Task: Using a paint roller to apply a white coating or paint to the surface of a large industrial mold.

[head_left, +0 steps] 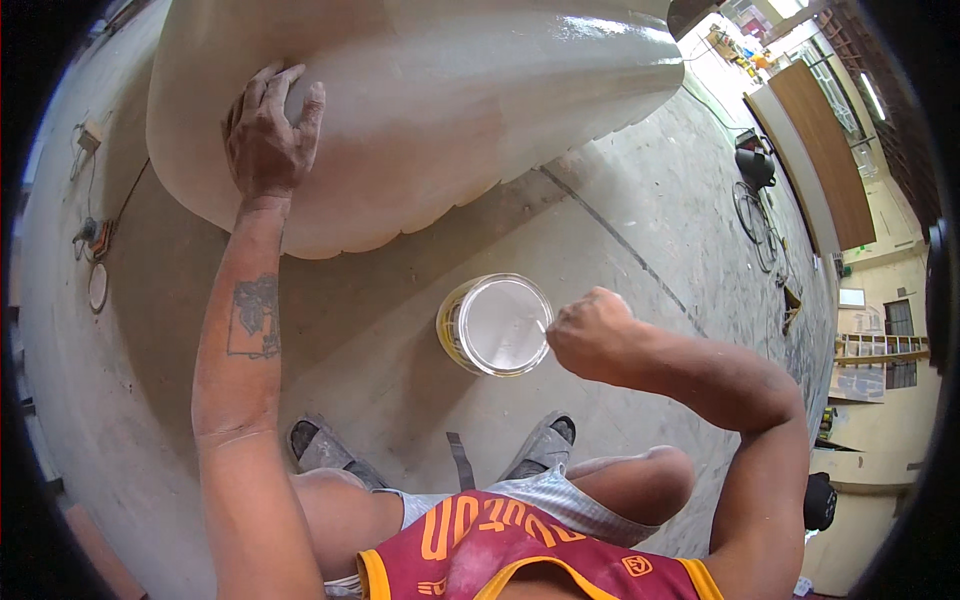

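A large, pale, smooth shell-like form [430, 110] with a scalloped lower edge fills the upper part of the head view. My left hand [272, 140] is on its left part, fingers curved round a small grey rounded thing [298, 100] whose kind I cannot make out. Below the form stands a round bucket [448, 335] with white, paste-like stuff [505, 325] inside. At the bucket's right rim my right hand [592, 332] is closed in a fist. A thin whitish stick-like end [541, 326] pokes out of it over the bucket; the rest is hidden by the fingers.
My sandalled feet [545, 447] are on the concrete floor [400, 300] just below the bucket, with a dark strip [460, 460] between them. Corded tools [95, 237] lie at the far left. A black machine [755, 165], coiled cable [755, 228] and brown panel [815, 150] are on the right.
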Action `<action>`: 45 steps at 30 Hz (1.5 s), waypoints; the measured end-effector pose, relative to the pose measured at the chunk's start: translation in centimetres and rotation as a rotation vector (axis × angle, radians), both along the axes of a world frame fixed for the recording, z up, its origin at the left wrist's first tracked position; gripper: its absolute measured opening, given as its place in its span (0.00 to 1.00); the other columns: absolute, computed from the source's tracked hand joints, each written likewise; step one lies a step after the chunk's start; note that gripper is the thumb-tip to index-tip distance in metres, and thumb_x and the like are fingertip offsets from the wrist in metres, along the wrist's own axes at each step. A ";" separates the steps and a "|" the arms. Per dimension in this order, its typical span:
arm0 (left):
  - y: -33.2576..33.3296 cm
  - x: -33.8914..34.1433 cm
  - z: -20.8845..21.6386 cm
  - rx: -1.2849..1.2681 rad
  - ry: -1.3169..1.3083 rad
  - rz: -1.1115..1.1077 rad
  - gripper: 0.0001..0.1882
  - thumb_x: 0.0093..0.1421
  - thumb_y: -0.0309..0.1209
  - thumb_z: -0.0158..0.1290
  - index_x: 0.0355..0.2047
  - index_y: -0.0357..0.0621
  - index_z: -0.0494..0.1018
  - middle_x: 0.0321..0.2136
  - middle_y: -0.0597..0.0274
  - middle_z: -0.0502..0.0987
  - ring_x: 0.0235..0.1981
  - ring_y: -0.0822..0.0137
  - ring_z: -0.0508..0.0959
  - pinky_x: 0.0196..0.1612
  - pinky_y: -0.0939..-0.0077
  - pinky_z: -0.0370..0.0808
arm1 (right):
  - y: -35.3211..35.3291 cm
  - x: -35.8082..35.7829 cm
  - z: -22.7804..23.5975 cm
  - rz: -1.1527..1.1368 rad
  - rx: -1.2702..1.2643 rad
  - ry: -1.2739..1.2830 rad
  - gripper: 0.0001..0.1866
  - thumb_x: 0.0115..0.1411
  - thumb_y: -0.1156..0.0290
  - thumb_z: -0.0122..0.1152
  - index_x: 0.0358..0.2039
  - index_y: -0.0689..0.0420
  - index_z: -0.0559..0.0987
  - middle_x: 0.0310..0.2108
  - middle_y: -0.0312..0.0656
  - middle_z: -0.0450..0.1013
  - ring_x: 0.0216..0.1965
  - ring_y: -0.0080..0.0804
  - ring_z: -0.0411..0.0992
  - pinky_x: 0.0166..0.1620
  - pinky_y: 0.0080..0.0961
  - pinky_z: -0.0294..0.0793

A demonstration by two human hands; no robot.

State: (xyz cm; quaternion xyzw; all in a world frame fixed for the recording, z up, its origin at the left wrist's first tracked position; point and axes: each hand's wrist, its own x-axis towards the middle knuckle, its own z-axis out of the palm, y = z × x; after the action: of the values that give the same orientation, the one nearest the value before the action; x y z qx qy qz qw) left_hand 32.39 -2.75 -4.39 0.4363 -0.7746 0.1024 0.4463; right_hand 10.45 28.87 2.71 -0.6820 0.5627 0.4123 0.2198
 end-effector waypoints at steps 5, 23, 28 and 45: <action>0.1 0.5 -0.1 0.025 0.006 -0.024 0.24 0.70 0.52 0.51 0.55 0.50 0.80 0.57 0.54 0.78 0.61 0.51 0.75 0.64 0.56 0.69 | 0.9 -1.9 5.5 -0.095 -0.078 -0.029 0.13 0.63 0.69 0.58 0.45 0.50 0.87 0.41 0.46 0.85 0.42 0.42 0.84 0.43 0.40 0.82; 0.5 -0.6 0.8 0.000 -0.023 -0.053 0.20 0.69 0.43 0.53 0.52 0.42 0.79 0.53 0.48 0.78 0.55 0.45 0.77 0.60 0.52 0.71 | 19.7 -15.8 -8.1 -1.553 -0.006 -1.390 0.22 0.65 0.63 0.68 0.56 0.62 0.81 0.21 0.33 0.71 0.20 0.20 0.69 0.22 0.19 0.67; 0.9 -0.7 0.9 0.019 -0.002 0.006 0.19 0.67 0.45 0.55 0.51 0.48 0.79 0.56 0.57 0.78 0.58 0.52 0.75 0.62 0.55 0.69 | 10.4 -13.8 -2.7 -1.283 -0.357 -1.608 0.16 0.69 0.67 0.62 0.52 0.63 0.76 0.26 0.36 0.75 0.22 0.21 0.73 0.23 0.20 0.69; -3.1 3.9 0.1 0.392 0.272 0.311 0.27 0.70 0.47 0.46 0.67 0.57 0.71 0.71 0.54 0.65 0.74 0.53 0.58 0.75 0.50 0.46 | -11.8 4.4 -6.7 -0.599 -1.286 -1.195 0.29 0.72 0.73 0.50 0.72 0.56 0.59 0.65 0.62 0.68 0.66 0.61 0.67 0.66 0.44 0.66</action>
State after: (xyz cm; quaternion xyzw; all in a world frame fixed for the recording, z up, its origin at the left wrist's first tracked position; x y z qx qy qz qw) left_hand 36.30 -5.80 -4.33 0.6376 -0.6364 -0.0418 0.4322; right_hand 14.84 17.03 -4.03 -0.5980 0.6291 -0.4732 0.1503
